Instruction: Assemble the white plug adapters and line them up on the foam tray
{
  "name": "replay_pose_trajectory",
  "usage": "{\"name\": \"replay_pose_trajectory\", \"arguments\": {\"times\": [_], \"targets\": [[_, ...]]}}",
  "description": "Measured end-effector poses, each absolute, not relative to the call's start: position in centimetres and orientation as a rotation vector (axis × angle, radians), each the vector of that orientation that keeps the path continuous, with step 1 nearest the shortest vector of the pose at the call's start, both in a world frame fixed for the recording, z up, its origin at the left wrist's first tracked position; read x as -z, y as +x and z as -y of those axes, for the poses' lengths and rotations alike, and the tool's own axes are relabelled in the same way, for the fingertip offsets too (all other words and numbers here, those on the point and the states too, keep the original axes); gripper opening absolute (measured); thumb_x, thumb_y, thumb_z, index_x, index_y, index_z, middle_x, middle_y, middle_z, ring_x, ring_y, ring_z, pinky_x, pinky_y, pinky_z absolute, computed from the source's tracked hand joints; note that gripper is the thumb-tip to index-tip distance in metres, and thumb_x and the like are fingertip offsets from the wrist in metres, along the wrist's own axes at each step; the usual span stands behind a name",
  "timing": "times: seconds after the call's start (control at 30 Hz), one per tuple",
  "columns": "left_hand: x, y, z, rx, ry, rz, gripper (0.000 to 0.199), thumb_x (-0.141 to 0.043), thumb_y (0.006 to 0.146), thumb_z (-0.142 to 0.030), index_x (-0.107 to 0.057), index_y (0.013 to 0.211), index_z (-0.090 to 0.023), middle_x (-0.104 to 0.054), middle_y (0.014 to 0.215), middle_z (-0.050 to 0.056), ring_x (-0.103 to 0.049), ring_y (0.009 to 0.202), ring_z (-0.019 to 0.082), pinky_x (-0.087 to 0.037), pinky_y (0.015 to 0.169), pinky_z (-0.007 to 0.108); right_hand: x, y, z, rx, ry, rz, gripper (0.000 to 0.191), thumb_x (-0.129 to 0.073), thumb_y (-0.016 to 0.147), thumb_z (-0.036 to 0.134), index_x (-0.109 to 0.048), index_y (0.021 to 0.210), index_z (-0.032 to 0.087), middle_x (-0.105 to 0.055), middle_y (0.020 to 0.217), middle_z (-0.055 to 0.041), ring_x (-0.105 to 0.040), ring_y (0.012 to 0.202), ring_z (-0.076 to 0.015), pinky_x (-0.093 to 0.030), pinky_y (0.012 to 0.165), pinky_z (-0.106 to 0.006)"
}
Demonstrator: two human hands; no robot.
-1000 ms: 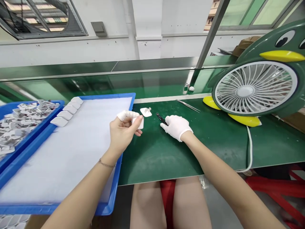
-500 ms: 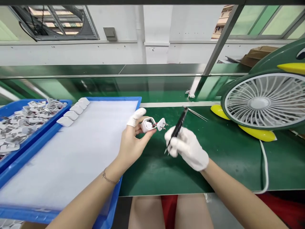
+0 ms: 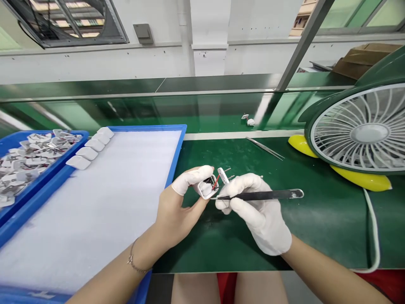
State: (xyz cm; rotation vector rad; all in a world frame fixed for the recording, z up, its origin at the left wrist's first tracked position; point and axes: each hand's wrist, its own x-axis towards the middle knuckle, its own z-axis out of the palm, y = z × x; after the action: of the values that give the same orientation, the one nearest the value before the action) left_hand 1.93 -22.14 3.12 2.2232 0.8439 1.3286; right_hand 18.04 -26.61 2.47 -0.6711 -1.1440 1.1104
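Note:
My left hand, with a white cover on one finger, grips a small white charger housing. Its open end faces right and shows a dark circuit part inside. A red wire joins it to a white plug cap with two metal pins, which hangs just outside the opening. In a white glove, my right hand pinches black tweezers held nearly level. The tweezer tips point left and reach the lower edge of the housing; whether they touch it I cannot tell.
At left, a blue tray lined in white bears a row of white housings. Beside it, a blue bin holds many wired white parts. Silver tweezers, small white pieces and a green fan with a cable lie beyond and right.
The tweezers have swung from upright to nearly level, and my right hand has come close to the housing. My left hand has lowered and moved right with the housing, its opening now turned more toward me.

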Motion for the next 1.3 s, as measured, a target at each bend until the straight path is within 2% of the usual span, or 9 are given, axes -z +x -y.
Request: {"name": "replay_pose_trajectory", "arguments": {"times": [0.2,0.37,0.83,1.1,1.3], "targets": [[-3.49,1.99,21.95,-1.351,2.304,-0.782,0.048,-0.069,0.071,0.001,-0.056,0.114,-0.017,-0.066,0.112,0.009,-0.064,0.106,0.018,-0.055,0.092,0.027,-2.38,18.3,26.68,-1.047,-0.676,1.181,0.013,-0.057,0.084,0.008,-0.056,0.09,0.019,-0.062,0.08,0.0003,-0.061,0.074,-0.0119,-0.051,0.069,-0.028],[-3.51,2.06,21.92,-1.376,2.337,-0.772,0.049,-0.068,0.07,0.003,-0.057,0.114,-0.016,-0.066,0.109,0.009,-0.064,0.103,0.016,-0.056,0.089,0.024,-2.42,18.32,26.81,-1.049,-0.73,1.157,0.015,-0.057,0.083,0.006,-0.056,0.09,0.019,-0.061,0.079,0.0013,-0.061,0.072,-0.0115,-0.051,0.069,-0.027],[-3.78,1.96,21.58,-1.401,2.513,-0.708,0.054,-0.065,0.07,0.006,-0.055,0.117,-0.017,-0.064,0.111,0.01,-0.065,0.1,0.02,-0.058,0.082,0.032,-2.07,18.37,26.71,-1.028,-0.777,1.147,0.013,-0.058,0.085,0.009,-0.055,0.09,0.021,-0.063,0.077,0.0029,-0.063,0.071,-0.0115,-0.051,0.067,-0.026],[-4.1,2.12,21.61,-1.416,2.539,-0.735,0.052,-0.065,0.07,0.005,-0.056,0.114,-0.02,-0.065,0.108,0.006,-0.065,0.097,0.017,-0.057,0.079,0.03,-1.91,18.47,26.64,-1.031,-0.834,1.158,0.013,-0.059,0.085,0.011,-0.055,0.09,0.022,-0.062,0.078,0.0036,-0.063,0.07,-0.0116,-0.05,0.064,-0.025],[-4.0,2.07,21.52,-1.424,2.531,-0.717,0.052,-0.066,0.067,0.008,-0.056,0.113,-0.016,-0.065,0.105,0.007,-0.065,0.096,0.017,-0.057,0.08,0.029,-2.07,18.54,26.83,-1.016,-0.885,1.2,0.011,-0.057,0.085,0.011,-0.054,0.089,0.021,-0.065,0.078,0.0018,-0.062,0.072,-0.0123,-0.05,0.068,-0.027]]}}
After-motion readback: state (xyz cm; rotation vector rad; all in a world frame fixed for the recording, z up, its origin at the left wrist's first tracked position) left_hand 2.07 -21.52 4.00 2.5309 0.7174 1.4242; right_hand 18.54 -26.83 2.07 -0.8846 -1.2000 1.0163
